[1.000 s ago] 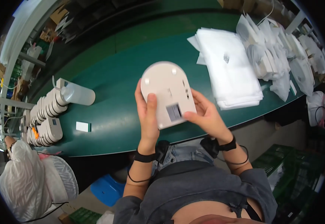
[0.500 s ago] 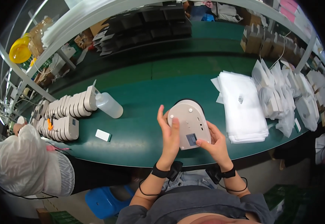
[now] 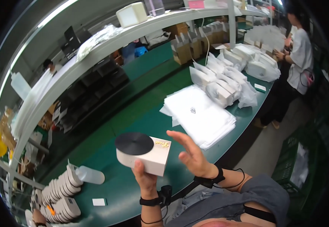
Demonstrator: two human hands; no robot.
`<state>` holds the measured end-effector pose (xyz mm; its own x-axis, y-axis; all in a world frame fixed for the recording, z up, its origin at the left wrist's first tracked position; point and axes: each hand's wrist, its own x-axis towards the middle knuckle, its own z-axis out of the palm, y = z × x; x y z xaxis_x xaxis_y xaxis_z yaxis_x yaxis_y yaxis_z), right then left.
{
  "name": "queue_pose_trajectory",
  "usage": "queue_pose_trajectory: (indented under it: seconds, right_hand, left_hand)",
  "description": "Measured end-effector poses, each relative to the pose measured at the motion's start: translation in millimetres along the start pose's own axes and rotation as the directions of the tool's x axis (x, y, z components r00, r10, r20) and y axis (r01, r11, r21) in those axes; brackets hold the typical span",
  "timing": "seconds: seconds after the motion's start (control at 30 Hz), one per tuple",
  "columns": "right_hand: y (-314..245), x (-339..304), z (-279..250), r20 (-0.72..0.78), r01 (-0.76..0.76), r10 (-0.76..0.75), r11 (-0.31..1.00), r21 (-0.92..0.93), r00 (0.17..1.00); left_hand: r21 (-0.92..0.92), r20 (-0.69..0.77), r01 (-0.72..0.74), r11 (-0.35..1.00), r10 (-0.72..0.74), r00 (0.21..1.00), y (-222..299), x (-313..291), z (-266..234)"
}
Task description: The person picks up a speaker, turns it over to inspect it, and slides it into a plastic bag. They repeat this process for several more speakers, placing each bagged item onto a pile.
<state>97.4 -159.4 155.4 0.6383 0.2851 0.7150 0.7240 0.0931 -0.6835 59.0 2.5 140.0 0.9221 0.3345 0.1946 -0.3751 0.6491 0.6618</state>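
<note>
The left hand [image 3: 146, 178] grips a white box [image 3: 146, 154] with a black round top from below, fingers closed on its near side, above the near edge of the green worktop [image 3: 134, 117]. Just right, the right hand [image 3: 191, 155] is spread open, not touching it. Farther right lies a stack of white bags [image 3: 200, 113]; bare worktop stretches left.

The device [image 3: 143, 154] has a white body, a black round top and a small gold mark. The table [image 3: 134, 117] is dark green. The bags [image 3: 200, 117] are white.
</note>
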Motion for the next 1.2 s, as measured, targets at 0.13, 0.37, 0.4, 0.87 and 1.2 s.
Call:
queue_pose_trajectory:
  seconds: [0.13, 0.37, 0.4, 0.87, 1.2]
  right_hand:
    - [16, -8, -3, 0.161, -0.440, 0.424, 0.719, 0.538, 0.891]
    - [5, -14, 9, 0.605, -0.664, 0.408, 0.004, 0.748, 0.684]
    - [7, -14, 8, 0.604, -0.664, 0.410, 0.006, 0.747, 0.683]
    - [2, -12, 24, 0.517, -0.647, 0.505, 0.114, 0.754, 0.691]
    - [-2, -15, 32, 0.513, -0.654, 0.519, 0.123, 0.747, 0.684]
  left_hand:
    - [0.169, 0.106, -0.128, 0.977, 0.111, 0.988, 8, -5, -2]
    - [0.418, 0.304, -0.234, 0.878, 0.108, 0.947, 1, 6, -20]
    - [0.416, 0.304, -0.233, 0.879, 0.107, 0.947, 1, 7, -19]
    - [0.091, 0.066, -0.171, 0.981, 0.166, 0.984, -4, 9, -7]
    - [0.112, 0.072, -0.214, 0.970, 0.207, 0.976, -4, -7, -16]
